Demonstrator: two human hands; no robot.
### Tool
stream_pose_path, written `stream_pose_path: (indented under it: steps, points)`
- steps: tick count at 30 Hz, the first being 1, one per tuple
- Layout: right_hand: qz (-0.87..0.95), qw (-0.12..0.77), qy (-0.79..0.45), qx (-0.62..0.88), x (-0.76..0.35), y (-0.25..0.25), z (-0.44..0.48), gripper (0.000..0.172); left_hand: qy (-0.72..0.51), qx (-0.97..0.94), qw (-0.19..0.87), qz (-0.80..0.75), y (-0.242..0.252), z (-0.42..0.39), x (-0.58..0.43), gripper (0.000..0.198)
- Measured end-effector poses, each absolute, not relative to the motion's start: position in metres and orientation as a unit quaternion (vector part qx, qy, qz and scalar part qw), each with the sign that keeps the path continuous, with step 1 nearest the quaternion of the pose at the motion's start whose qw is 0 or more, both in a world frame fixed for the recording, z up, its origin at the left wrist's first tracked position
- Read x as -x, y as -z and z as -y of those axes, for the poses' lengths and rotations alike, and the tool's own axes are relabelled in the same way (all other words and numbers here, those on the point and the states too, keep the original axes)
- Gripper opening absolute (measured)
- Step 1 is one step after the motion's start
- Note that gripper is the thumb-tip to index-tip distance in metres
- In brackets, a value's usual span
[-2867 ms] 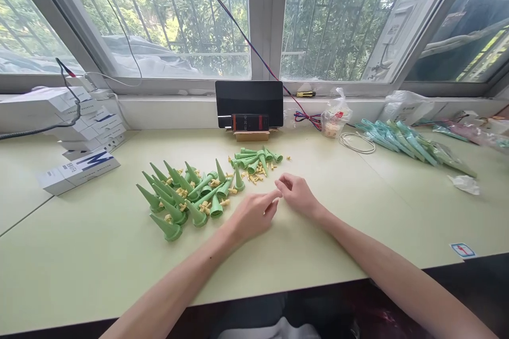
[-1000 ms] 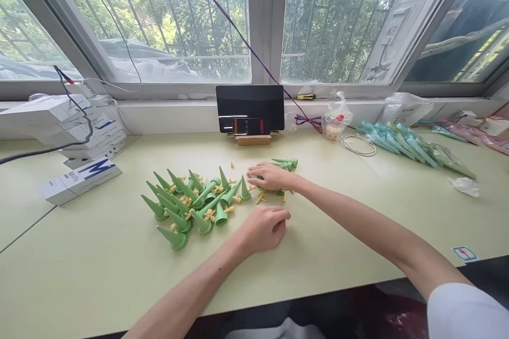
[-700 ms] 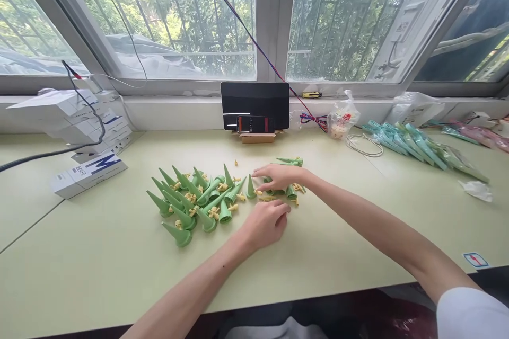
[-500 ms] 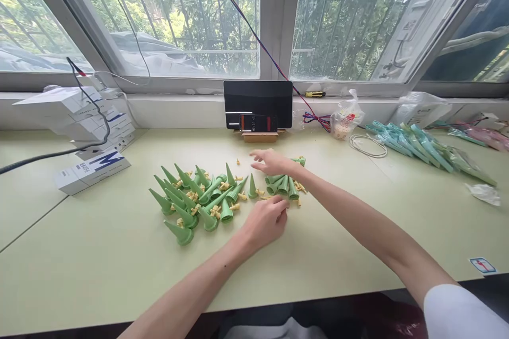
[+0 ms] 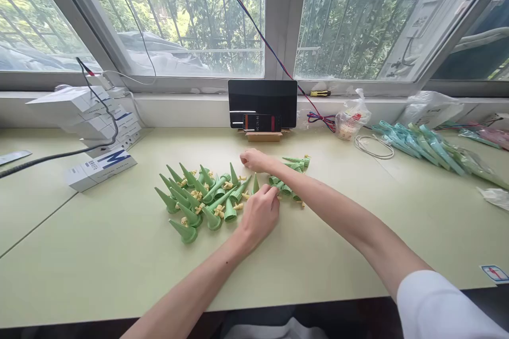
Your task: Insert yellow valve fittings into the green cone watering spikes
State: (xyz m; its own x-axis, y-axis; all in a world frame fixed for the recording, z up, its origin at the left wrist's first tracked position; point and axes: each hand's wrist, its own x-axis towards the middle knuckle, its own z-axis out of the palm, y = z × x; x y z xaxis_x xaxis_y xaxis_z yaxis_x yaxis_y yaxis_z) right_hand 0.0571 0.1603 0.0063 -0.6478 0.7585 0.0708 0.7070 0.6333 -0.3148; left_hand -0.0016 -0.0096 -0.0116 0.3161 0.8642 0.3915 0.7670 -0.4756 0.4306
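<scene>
Holding pale contents (image 5: 347,129), clear bag (image 5: 360,100), green cones (image 5: 218,202)

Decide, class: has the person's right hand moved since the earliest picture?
Yes. Judged against the black screen, the right hand has moved left and closer to it, and is now in front of its left half.

- Green cones (image 5: 194,182) are showing smooth, matt plastic.
- The tabletop (image 5: 318,259) is looking smooth, satiny.
- The black screen (image 5: 262,96) is gleaming, glossy.
- The sleeve (image 5: 441,302) is showing matt cloth.
</scene>
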Motion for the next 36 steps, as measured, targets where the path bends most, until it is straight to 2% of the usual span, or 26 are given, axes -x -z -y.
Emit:
stream_pose_path:
  steps: [10, 25, 28, 31, 34, 36]
  points:
    - [0.878, 0.116, -0.162, 0.435, -0.120, -0.007, -0.134, 0.016, -0.297, -0.777, 0.093, -0.547, 0.007, 0.006, 0.005, 0.018]
    - [0.873, 0.156, -0.244, 0.392, -0.151, -0.007, -0.088, 0.009, -0.291, -0.765, 0.060, -0.571, 0.006, 0.002, 0.009, 0.021]
    - [0.869, 0.191, -0.271, 0.368, -0.159, -0.019, -0.083, 0.013, -0.294, -0.771, 0.056, -0.563, 0.005, 0.004, 0.007, 0.019]
    - [0.850, 0.280, -0.241, 0.375, -0.176, -0.028, -0.093, 0.020, -0.317, -0.781, 0.056, -0.535, 0.003, 0.005, 0.006, 0.019]
    - [0.793, 0.351, -0.158, 0.473, -0.204, -0.027, -0.119, 0.025, -0.343, -0.795, 0.065, -0.497, 0.004, 0.006, 0.003, 0.017]
    - [0.748, 0.345, -0.148, 0.547, -0.223, -0.018, -0.138, 0.028, -0.352, -0.800, 0.085, -0.478, 0.005, 0.007, 0.002, 0.018]
